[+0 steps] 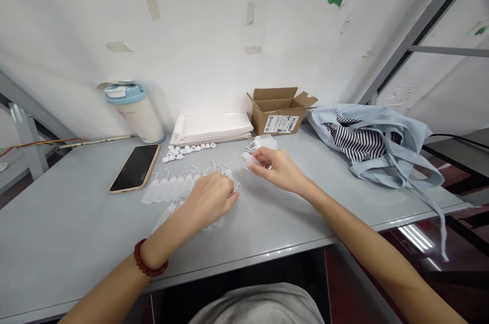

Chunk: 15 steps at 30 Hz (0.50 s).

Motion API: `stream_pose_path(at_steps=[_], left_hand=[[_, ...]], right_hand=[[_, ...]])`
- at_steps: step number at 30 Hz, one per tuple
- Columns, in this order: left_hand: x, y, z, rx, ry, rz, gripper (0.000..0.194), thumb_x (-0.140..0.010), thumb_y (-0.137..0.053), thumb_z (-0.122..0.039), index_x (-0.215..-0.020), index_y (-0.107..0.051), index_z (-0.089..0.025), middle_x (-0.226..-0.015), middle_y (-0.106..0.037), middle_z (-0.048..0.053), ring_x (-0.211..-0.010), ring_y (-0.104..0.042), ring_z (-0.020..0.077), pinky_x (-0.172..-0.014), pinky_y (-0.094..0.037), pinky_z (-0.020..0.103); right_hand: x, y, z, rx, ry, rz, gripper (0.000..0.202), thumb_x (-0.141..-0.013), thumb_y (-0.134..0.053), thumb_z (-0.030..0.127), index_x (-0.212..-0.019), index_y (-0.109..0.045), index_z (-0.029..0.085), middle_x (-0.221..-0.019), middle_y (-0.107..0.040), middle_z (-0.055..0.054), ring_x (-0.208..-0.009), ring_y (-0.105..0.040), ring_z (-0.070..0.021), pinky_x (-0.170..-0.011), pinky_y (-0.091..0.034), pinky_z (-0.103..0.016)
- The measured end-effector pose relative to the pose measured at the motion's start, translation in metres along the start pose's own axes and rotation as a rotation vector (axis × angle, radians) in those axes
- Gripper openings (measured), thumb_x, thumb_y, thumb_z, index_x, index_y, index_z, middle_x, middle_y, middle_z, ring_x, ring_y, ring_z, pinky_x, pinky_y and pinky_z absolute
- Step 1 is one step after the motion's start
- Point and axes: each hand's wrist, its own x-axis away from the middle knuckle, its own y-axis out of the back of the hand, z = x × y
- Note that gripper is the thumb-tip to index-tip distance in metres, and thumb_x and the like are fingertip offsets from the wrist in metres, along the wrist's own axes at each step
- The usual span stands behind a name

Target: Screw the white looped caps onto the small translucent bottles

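Several small translucent white squeeze bottles (172,189), with thin curved white tips, lie in rows on the grey table. My left hand (214,194) is curled closed over the right end of these rows. A white curled tip (237,187) shows beside its fingers; whatever they hold is hidden. Farther right, my right hand (280,167) pinches one small translucent bottle (250,159) between thumb and fingers, just above the table. Behind that hand lie more of the translucent bottles (266,141) in a group. Small white caps (183,151) are scattered behind the rows.
A phone (135,167) and a blue-lidded tumbler (139,115) stand at the left. Against the wall are a stack of white padded envelopes (214,128) and an open cardboard box (280,112). A light blue cloth bag (376,140) lies right, its strap hanging over the table's front edge.
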Motion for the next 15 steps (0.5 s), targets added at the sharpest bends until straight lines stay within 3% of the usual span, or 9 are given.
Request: stream_pose_path(at_steps=[4,10,15], left_hand=[[-0.001,-0.001,0.002,0.055,-0.070,-0.094,0.027,-0.087,-0.049,-0.019,-0.070,-0.069,-0.015,-0.071,-0.066,0.008,-0.071,-0.062,0.0230,-0.060,-0.038,0.031],[-0.001,0.012,0.021,0.449,-0.050,-0.431,0.018,-0.084,-0.057,-0.022,-0.071,-0.069,-0.018,-0.061,-0.058,-0.002,-0.058,-0.053,0.0125,-0.057,-0.038,0.024],[-0.001,0.013,0.033,0.258,-0.162,-0.667,0.020,-0.087,-0.055,-0.020,-0.071,-0.066,-0.017,-0.057,-0.049,-0.002,-0.058,-0.045,0.0124,-0.057,-0.034,0.025]], right_hand=[[0.000,0.000,-0.001,-0.001,0.032,-0.025,0.012,-0.081,-0.061,0.029,-0.081,-0.058,0.017,-0.075,-0.066,-0.002,-0.067,-0.058,-0.0143,-0.061,-0.046,-0.026],[-0.001,0.004,-0.002,-0.007,0.119,-0.063,0.011,-0.080,-0.065,0.026,-0.084,-0.064,0.017,-0.084,-0.068,-0.003,-0.076,-0.061,-0.0152,-0.066,-0.049,-0.027],[0.002,0.005,0.002,-0.028,0.215,-0.012,0.010,-0.080,-0.068,0.024,-0.086,-0.065,0.017,-0.084,-0.070,-0.002,-0.077,-0.062,-0.0151,-0.071,-0.050,-0.028]])
